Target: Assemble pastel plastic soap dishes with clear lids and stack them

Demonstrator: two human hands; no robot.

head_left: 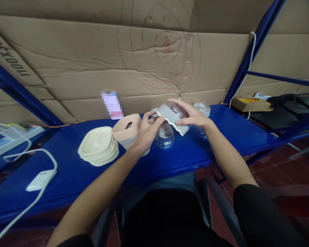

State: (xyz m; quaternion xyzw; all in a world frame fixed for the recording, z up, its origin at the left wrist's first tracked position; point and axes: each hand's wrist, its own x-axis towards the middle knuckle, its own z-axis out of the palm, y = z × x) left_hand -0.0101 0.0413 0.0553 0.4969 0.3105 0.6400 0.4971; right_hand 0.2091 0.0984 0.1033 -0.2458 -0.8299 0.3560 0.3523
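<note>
Both my hands hold one grey-white plastic piece with a wavy edge and a clear dome (173,116), raised above the blue shelf (221,137). My left hand (148,128) pinches its left end with thumb and fingers. My right hand (192,115) grips its right side from above. Below the piece a clear plastic dome (164,137) sits on the shelf. A beige holder with a slot (127,129) stands just left of my left hand, partly hidden by it.
A stack of cream shallow trays (99,145) lies left of the holder. Another clear lid (202,108) sits behind my right hand. A white adapter with cable (39,179) rests at the left. Cardboard sheets (92,61) back the shelf; a brown box (251,103) is at right.
</note>
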